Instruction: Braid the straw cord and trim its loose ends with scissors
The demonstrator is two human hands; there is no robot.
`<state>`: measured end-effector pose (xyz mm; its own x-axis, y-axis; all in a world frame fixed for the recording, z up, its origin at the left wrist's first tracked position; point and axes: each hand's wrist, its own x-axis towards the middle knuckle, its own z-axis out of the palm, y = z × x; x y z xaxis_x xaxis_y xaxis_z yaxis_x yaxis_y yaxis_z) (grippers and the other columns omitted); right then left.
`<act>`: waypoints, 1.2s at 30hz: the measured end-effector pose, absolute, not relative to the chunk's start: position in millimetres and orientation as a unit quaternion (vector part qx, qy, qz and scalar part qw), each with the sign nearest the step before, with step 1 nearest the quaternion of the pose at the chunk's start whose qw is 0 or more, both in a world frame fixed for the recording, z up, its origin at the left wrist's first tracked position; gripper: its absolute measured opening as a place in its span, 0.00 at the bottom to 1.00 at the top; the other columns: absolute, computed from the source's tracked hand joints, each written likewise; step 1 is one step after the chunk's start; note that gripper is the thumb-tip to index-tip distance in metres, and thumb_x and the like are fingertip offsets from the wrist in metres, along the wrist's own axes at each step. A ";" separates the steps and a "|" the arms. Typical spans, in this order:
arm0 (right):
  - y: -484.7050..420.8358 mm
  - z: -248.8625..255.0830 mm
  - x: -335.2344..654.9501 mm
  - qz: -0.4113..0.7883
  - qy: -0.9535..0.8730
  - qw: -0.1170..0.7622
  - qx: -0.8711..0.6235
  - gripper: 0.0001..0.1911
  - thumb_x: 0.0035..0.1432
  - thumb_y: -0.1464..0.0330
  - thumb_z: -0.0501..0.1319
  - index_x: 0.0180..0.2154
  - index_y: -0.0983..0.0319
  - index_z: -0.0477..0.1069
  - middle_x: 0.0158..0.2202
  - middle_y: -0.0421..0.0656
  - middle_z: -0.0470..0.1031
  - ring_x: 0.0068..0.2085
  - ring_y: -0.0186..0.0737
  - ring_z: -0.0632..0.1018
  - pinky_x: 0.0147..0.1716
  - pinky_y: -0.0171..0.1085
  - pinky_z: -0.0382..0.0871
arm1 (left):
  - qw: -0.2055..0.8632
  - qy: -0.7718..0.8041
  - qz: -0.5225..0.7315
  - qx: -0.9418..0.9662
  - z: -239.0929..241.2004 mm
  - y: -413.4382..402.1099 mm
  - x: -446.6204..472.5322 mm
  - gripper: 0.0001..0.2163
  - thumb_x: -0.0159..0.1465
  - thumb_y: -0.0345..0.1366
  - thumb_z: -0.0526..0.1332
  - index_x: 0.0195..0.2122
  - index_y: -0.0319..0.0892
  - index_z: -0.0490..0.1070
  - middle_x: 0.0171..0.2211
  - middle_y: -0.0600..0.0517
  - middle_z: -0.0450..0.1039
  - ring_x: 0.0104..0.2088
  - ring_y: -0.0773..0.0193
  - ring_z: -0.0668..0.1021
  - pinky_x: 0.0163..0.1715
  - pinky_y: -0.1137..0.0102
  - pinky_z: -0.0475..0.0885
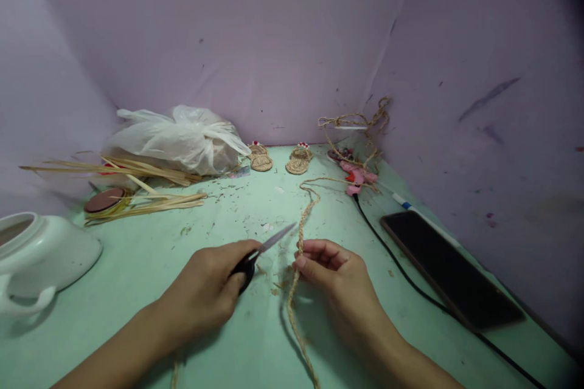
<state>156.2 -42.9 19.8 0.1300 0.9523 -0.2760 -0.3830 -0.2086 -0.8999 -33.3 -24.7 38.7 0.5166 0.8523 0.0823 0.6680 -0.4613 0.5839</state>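
Note:
My left hand (212, 279) is closed around the black handles of a pair of scissors (276, 238). The blades look closed together and point up and right, their tip a little left of a braided straw cord (301, 228). My right hand (335, 270) pinches that cord between thumb and fingers. From the pinch the cord runs down past the front edge of the view, and the other way toward the back right of the table. Two small woven straw sandals (261, 161) with red and white trim sit near the back wall.
At the left are a white teapot (55, 249), a round tin (104, 200), straw strips (159, 200) and a white plastic bag (182, 140). A phone (449, 267), a black cable (401, 273), a pen (424, 219) and a pink glue gun (358, 177) lie right. Straw scraps dot the green table.

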 end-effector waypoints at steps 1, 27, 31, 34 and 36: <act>-42.9 19.9 155.8 0.603 -0.275 0.560 -0.496 0.10 0.32 0.72 0.69 0.24 0.65 0.73 0.21 0.40 0.73 0.23 0.32 0.72 0.26 0.33 0.67 | 0.287 0.477 0.215 0.803 40.9 -23.8 -32.1 0.16 0.54 0.26 0.52 0.42 0.45 0.66 0.29 0.55 0.72 0.30 0.66 0.73 0.30 0.75 0.65; -45.6 16.2 155.4 0.662 -0.266 0.533 -0.456 0.13 0.43 0.64 0.65 0.28 0.68 0.73 0.19 0.39 0.68 0.20 0.28 0.67 0.16 0.27 0.61 | 0.630 0.501 0.248 0.539 14.3 -57.2 12.6 0.09 0.50 0.30 0.57 0.33 0.40 0.62 0.19 0.60 0.59 0.18 0.74 0.59 0.16 0.78 0.52; -45.3 17.4 155.3 0.717 -0.242 0.503 -0.418 0.09 0.45 0.66 0.63 0.27 0.67 0.72 0.18 0.36 0.62 0.18 0.25 0.62 0.17 0.26 0.61 | 0.479 0.530 0.233 0.659 32.1 -47.5 -1.2 0.11 0.52 0.34 0.57 0.36 0.42 0.62 0.21 0.58 0.63 0.22 0.70 0.65 0.22 0.75 0.60; -44.4 17.7 155.5 0.768 -0.246 0.459 -0.372 0.07 0.46 0.69 0.61 0.22 0.66 0.68 0.17 0.35 0.59 0.17 0.25 0.59 0.17 0.27 0.63 | 0.263 0.497 0.211 0.800 43.2 -36.5 -17.7 0.15 0.50 0.30 0.56 0.41 0.44 0.62 0.32 0.53 0.69 0.32 0.63 0.70 0.34 0.69 0.62; -43.8 16.0 156.3 0.793 -0.245 0.434 -0.350 0.06 0.45 0.71 0.60 0.20 0.66 0.65 0.15 0.35 0.59 0.17 0.26 0.61 0.17 0.28 0.66 | 0.187 0.445 0.177 0.857 46.5 -30.6 -26.2 0.20 0.48 0.27 0.54 0.44 0.44 0.62 0.37 0.50 0.69 0.36 0.60 0.70 0.40 0.64 0.60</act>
